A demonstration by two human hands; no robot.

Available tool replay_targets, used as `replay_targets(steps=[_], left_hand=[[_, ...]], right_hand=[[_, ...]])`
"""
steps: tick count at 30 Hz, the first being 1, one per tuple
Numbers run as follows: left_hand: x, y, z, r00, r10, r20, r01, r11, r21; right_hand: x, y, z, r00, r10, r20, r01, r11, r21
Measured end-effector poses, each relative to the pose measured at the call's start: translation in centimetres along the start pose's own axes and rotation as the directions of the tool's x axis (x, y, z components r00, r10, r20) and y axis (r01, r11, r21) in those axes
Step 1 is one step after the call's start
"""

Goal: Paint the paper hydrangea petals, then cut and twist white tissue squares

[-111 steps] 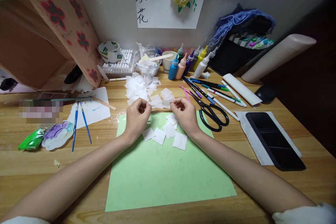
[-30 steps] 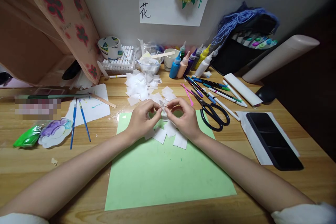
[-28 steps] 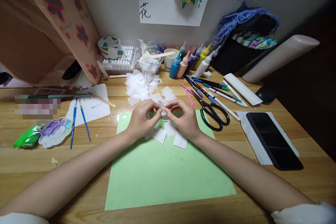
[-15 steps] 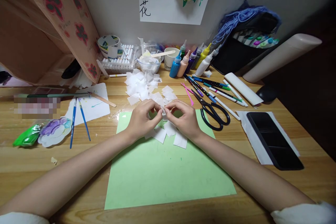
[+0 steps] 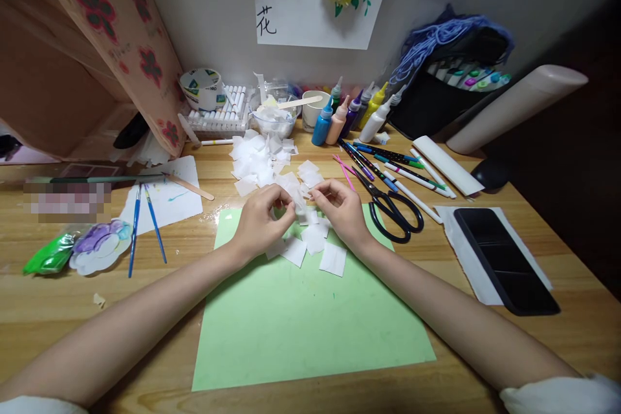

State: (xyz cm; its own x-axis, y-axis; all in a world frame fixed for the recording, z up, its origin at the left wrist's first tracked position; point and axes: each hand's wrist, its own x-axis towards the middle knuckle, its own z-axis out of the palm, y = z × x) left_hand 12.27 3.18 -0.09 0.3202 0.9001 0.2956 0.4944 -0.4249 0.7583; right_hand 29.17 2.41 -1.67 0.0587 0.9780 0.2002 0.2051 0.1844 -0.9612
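- The wooden desk (image 5: 39, 310) spans the view and carries nearly everything.
- A pink cardboard box (image 5: 116, 45), painted with red-edged flowers, stands at the far left.
- A light green paper sheet (image 5: 310, 330) lies flat between the forearms.
- A black pouch (image 5: 431, 103) of markers leans at the back right, blue cord draped over its top.
- The left hand (image 5: 264, 217) is above the sheet's far edge; its fingers (image 5: 288, 212) are pinched together on a thin white paper square (image 5: 297, 198), partly blurred.
- The right hand (image 5: 342, 210) faces it, just apart; its fingers (image 5: 323, 202) are nearly closed, and I cannot tell whether they grip any paper.
- A black smartphone (image 5: 504, 265) lies on white paper at the right.
- A heap of white paper squares (image 5: 255, 158) sits beyond the left hand.
- Black-handled scissors (image 5: 395, 207) rest beside the right hand, blades pointing away from the person.
- A flower-shaped palette (image 5: 104, 246) lies at the left, next to two blue paintbrushes (image 5: 136, 233).
- Loose white squares (image 5: 332, 260) are scattered on the green sheet below the hands, some overlapping.
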Motion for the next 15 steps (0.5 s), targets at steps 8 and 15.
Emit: replay_targets(steps=[8,15], left_hand=[[-0.01,0.01,0.03,1.000,0.013,-0.008,-0.013,1.000,-0.004],[-0.01,0.05,0.02,1.000,0.017,0.002,-0.017,1.000,0.007]], right_hand=[[-0.67,-0.82,0.32,0.987,-0.137,0.087,0.149,0.978,-0.148],[-0.38,-0.51,0.25,0.995,-0.088,0.040,0.092,0.988,-0.123]])
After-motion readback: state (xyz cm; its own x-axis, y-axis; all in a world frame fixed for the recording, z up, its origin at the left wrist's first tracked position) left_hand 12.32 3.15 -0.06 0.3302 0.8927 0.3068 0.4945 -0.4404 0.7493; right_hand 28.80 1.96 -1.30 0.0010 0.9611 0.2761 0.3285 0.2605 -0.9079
